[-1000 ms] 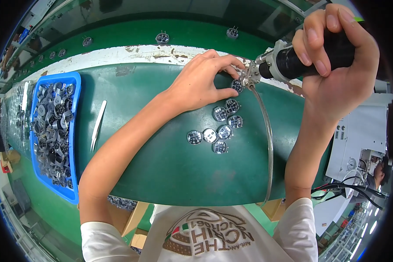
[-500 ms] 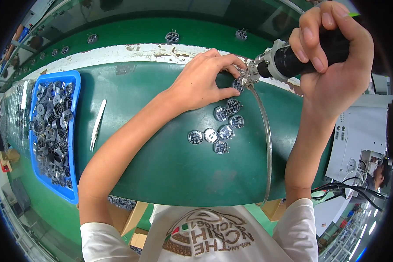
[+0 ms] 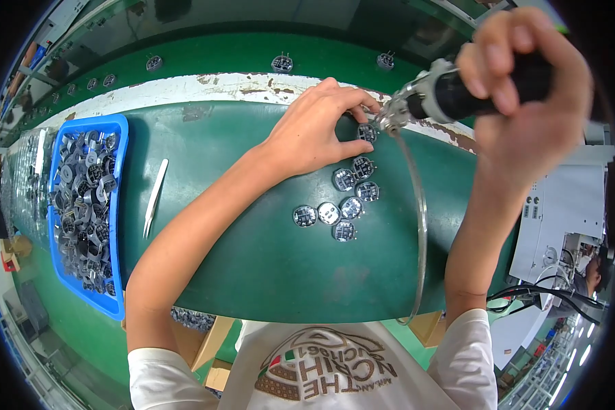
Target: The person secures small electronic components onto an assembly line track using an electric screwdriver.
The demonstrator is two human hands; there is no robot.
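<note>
My left hand (image 3: 316,126) reaches to the far edge of the mat, its thumb and fingers closed around a small round electronic part (image 3: 367,132). In my right hand (image 3: 536,102), blurred by motion, is a black cylindrical tool (image 3: 458,94) with a metal head (image 3: 396,113). The metal head is right beside the part, close to my left fingertips; whether they touch cannot be made out. A clear hose (image 3: 420,225) runs from the head down over the mat. Nearer to me lie several similar round parts (image 3: 345,179) with pins and circuit boards.
At left a blue tray (image 3: 121,205) holds many round parts, with metal tweezers (image 3: 155,198) beside it. Beyond the white worn ledge (image 3: 232,85), spaced parts (image 3: 282,63) stand on a green belt (image 3: 335,55). A grey machine (image 3: 560,205) and black cables (image 3: 540,294) are at right.
My right hand and the tool have shifted slightly, and more of the part in my left fingers shows. The parts on the green belt have moved to the right.
</note>
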